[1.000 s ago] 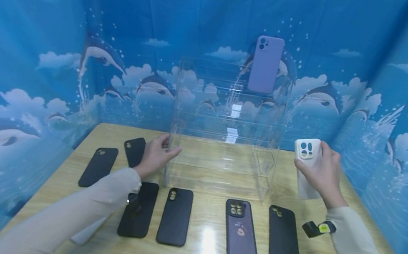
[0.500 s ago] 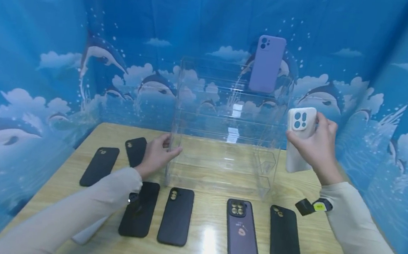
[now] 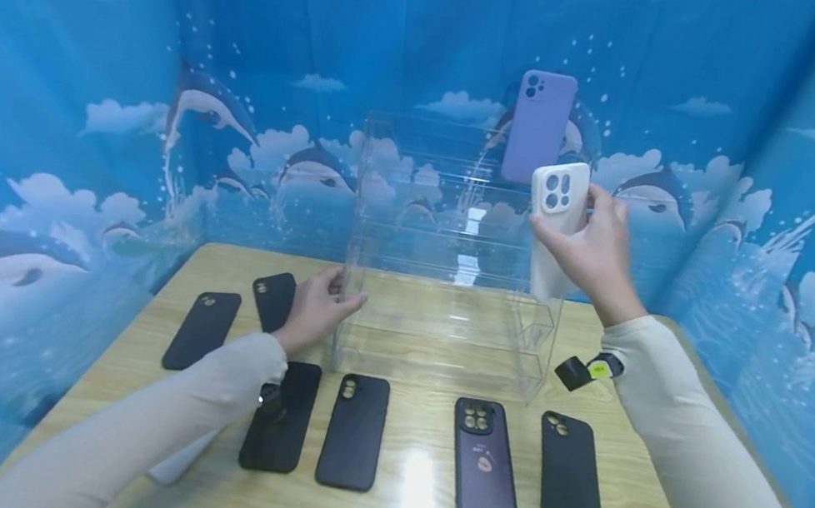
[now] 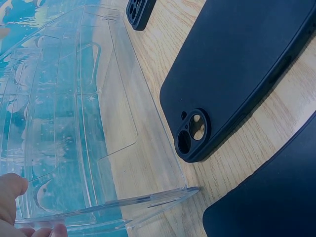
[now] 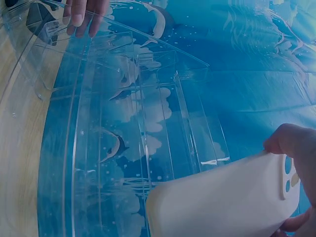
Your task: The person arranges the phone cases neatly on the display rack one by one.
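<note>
My right hand (image 3: 599,255) holds a white phone case (image 3: 549,266) upright, thumb at one edge and fingers at the other. The case is in the air before the right side of a clear tiered display rack (image 3: 432,372). In the right wrist view the white case (image 5: 222,197) tilts with its lower end toward the shelves. My left hand (image 3: 318,311) grips the rack's left side panel between thumb and fingers; in the left wrist view only part of this hand (image 4: 10,205) shows. A purple phone case (image 3: 538,131) stands on the rack's top tier, at the right.
Several dark phone cases lie on the wooden table: a black one (image 3: 353,432), a purple-grey one (image 3: 490,485) and another black one (image 3: 573,478) in front. Others lie left, including a black case (image 3: 202,331). A white item (image 3: 182,459) is partly under my left sleeve.
My right hand has lifted the white phone case and carried it left, from beside the rack to in front of its right side. The left hand stays on the side panel.
</note>
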Motion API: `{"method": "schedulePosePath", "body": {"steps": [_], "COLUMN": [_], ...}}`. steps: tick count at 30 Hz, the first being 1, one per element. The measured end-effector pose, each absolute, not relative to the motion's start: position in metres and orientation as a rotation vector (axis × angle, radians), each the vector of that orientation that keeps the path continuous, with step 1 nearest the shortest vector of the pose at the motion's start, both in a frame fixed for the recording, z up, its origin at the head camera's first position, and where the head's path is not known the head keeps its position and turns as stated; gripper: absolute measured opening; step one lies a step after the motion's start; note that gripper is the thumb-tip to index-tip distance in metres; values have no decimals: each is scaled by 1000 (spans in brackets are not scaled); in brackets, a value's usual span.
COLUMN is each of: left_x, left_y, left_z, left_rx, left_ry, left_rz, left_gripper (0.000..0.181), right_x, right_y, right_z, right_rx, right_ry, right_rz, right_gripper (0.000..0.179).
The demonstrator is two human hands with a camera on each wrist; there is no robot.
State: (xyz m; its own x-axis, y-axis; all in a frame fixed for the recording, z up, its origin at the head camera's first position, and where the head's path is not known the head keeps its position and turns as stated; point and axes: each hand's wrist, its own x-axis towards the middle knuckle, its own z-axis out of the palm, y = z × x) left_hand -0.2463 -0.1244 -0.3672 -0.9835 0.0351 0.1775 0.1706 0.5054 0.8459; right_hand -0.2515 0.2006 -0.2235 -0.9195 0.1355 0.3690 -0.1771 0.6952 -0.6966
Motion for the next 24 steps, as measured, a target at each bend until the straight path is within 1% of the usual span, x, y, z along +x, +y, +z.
{"method": "schedulePosePath", "body": {"steps": [6,12,24], "left_x": [-246,-245,-244], "left_y": [-124,-124,-123], "left_z": [-366,-366,-365], "left_rx": [-183,-182,-184], "left_ry": [-2607,-2620,-2625], "left_rz": [-1474,-1479,-1437], "left_gripper": [65,67,67], "right_x": [-264,-274,-300], "right_y": [184,167,131], "right_z": [-211,-197,-163], "right_rx": [84,139,66], "right_ry": [-2492,-2506,-2462], "right_rz": [1104,1024,987], "right_gripper": [86,83,81]}}
